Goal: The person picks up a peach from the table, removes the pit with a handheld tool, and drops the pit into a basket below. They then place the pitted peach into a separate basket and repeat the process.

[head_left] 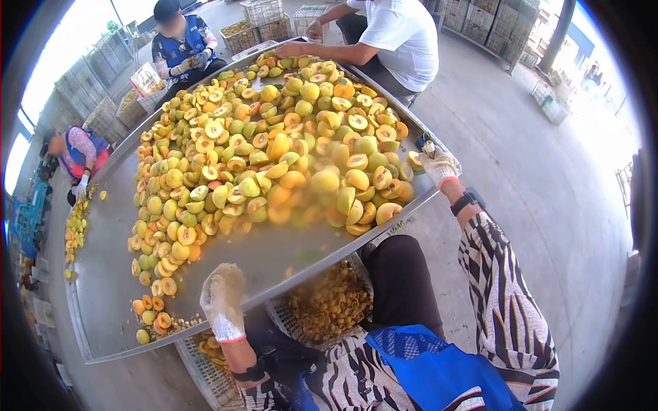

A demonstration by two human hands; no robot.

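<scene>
A large heap of halved yellow peaches (253,151), many with the pits still in, covers much of the metal table (274,257). My left hand (223,298), in a soiled white work glove, is over the table's near edge, below the heap. Its fingers are blurred, so I cannot tell whether they are closed. At the right edge of the table, my right hand (440,168), also gloved, is closed round a small tool with a metal part (428,146), beside the outermost peach halves. The glove hides most of this tool.
Beneath the near edge, a crate (363,277) holds brownish fruit pieces, with another crate (199,373) to its left. Across the table sit a person in white (401,44) and a person in a blue vest (181,44); another person (79,154) works at the left. Stacked crates (264,14) stand behind.
</scene>
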